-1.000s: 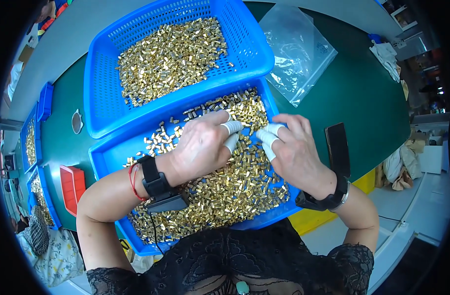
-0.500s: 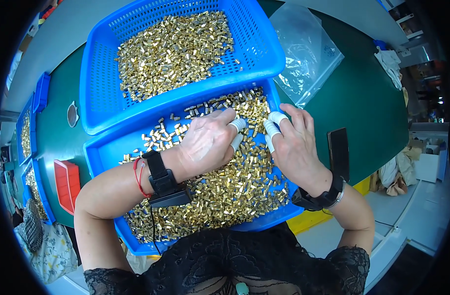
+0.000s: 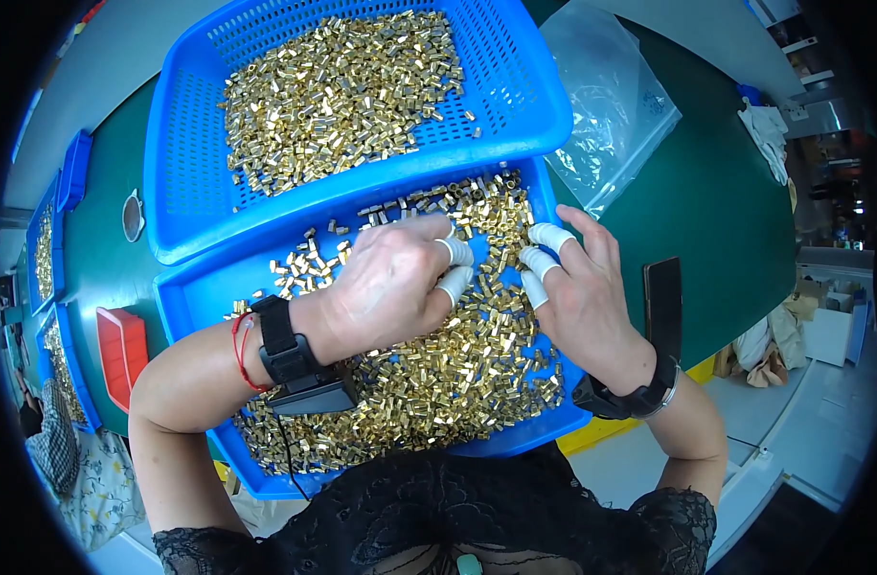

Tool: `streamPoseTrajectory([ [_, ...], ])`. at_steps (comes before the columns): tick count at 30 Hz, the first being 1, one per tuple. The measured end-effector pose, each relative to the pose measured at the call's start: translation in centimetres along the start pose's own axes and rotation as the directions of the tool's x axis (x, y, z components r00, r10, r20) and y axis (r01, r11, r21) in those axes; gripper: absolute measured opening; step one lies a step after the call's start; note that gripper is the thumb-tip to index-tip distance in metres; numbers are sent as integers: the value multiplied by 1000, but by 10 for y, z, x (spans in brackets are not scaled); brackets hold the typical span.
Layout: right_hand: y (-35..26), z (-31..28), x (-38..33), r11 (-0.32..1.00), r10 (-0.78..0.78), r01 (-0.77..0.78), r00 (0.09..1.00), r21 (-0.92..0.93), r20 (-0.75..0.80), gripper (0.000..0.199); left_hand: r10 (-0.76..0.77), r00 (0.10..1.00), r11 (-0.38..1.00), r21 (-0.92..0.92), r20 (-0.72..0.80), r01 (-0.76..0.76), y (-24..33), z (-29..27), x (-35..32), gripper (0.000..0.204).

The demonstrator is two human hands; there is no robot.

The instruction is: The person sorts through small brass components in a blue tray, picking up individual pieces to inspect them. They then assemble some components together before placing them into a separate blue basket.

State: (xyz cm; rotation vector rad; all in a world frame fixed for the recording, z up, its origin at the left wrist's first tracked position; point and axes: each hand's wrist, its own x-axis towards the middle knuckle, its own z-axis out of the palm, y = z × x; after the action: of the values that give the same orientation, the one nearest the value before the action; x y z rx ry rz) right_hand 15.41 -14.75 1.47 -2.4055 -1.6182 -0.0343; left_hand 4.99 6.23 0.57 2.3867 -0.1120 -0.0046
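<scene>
Both hands are over a blue tray [image 3: 194,297] holding many small brass fittings [image 3: 438,383], some hexagonal. My left hand [image 3: 386,283] is closed, its knuckles bent and its thumb and index finger, in white finger cots, curled above the pieces. Whatever lies between those fingertips is hidden. My right hand [image 3: 592,297] is at the tray's right side, thumb, index and middle finger in white cots and spread apart beside the upright cluster of fittings [image 3: 501,216]. Its other fingers stretch outward. Each wrist wears a black strap with a device.
A perforated blue basket [image 3: 184,192] with more brass pieces stands behind the tray, overlapping its rim. On the green table [image 3: 735,230] lie a clear plastic bag [image 3: 611,115] and a dark phone-like slab [image 3: 662,302]. A red bin [image 3: 120,355] and blue trays stand at left.
My left hand has drawn slightly back from the right, widening the space between them. My right thumb has parted from its index finger. The whole view has shifted a little.
</scene>
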Motion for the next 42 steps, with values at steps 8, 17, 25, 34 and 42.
streamPoseTrajectory([
  [8, 8, 0, 6, 1000, 8, -7, 998, 19, -65, 34, 193, 960, 975, 150, -202, -165, -12, 10, 14, 37],
  [17, 21, -1, 29, 992, -19, 32, 995, -123, 102, 37, 296, 940, 951, 147, -169, -273, -12, 21, 34, 44],
  [25, 28, 7, 46, 994, -1, 11, 996, -113, 89, 39, 158, 987, 981, 119, -24, -154, -9, 19, 39, 44],
  [34, 31, 7, 42, 998, 58, -57, 988, -10, 145, 46, 246, 963, 960, 164, -106, -227, -16, 21, 38, 34],
  [42, 29, 10, 27, 995, 96, -98, 975, 4, 199, 45, 237, 968, 964, 144, -82, -224, -24, 19, 27, 35],
])
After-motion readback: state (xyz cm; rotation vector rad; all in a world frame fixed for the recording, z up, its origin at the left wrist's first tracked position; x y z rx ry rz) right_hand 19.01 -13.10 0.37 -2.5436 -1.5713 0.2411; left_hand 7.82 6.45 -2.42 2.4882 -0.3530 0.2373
